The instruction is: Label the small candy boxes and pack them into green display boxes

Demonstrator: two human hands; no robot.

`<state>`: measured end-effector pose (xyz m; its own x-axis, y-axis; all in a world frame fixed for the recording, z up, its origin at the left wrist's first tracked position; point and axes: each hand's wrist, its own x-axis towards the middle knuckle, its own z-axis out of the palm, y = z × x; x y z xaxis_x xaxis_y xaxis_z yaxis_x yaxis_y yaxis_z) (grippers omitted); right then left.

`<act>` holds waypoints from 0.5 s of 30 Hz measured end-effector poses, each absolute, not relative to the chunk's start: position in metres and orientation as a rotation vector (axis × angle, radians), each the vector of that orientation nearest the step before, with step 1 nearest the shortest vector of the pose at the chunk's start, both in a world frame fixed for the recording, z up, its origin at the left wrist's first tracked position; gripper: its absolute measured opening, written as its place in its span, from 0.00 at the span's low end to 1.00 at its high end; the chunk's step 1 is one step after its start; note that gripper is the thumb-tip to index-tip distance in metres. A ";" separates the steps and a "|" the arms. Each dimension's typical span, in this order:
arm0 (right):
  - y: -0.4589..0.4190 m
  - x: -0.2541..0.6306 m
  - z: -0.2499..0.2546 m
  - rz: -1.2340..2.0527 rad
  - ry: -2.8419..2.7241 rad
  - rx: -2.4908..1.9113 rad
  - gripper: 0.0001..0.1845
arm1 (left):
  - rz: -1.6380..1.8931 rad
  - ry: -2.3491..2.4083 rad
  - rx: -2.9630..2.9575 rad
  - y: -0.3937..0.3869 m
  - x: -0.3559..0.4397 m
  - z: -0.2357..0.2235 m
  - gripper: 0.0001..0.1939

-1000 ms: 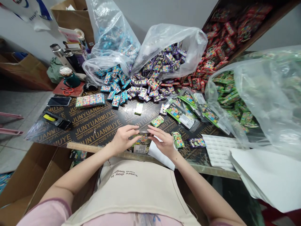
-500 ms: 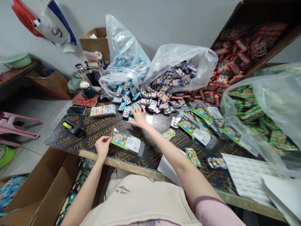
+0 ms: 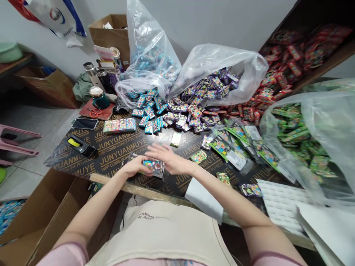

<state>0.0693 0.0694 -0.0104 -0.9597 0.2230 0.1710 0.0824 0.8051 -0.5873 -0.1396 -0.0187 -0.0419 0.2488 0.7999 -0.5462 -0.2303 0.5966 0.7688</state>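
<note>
My left hand is closed at the near part of the table, its fingers on a small blue patterned packet. Beneath and around that packet a clear plastic bag shows in part; the hands cover the rest. My right hand hovers just right of the packet, its fingers stretched toward the left and slightly blurred, and I see nothing in its grasp. Further back lie loose blue packets and a heap of purple packets. A small white-faced packet rests beyond my right hand.
Flat printed bags overlap at the right, beside a plastic sack of green packets. Red packets spill from a tilted box. A tape dispenser, a phone and a wrapped row of packets sit at the left.
My right hand has come back from the blue packets toward my left hand. A blue packet now shows at my left hand, and the printed bag there is mostly covered.
</note>
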 end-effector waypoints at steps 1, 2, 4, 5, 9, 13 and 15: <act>0.067 0.079 -0.013 0.827 -2.667 -0.415 0.44 | 0.835 1.153 0.570 -0.014 -0.129 -0.045 0.26; 0.064 0.086 -0.017 0.764 -2.563 -0.573 0.42 | 0.918 1.196 0.507 -0.010 -0.117 -0.047 0.24; 0.057 0.095 -0.029 0.642 -2.413 -0.774 0.43 | 1.047 1.225 0.399 -0.003 -0.095 -0.051 0.24; 0.052 0.097 -0.035 0.587 -2.382 -0.830 0.46 | 1.078 1.210 0.368 -0.001 -0.086 -0.053 0.25; 0.030 0.097 -0.053 0.479 -2.324 -0.957 0.44 | 1.048 1.163 0.500 -0.007 -0.069 -0.055 0.27; 0.024 0.112 -0.063 0.405 -2.312 -1.046 0.41 | 0.877 1.344 1.361 -0.020 -0.096 -0.060 0.46; 0.024 0.123 -0.071 0.375 -2.341 -1.110 0.41 | 0.594 1.393 1.877 -0.025 -0.114 -0.066 0.57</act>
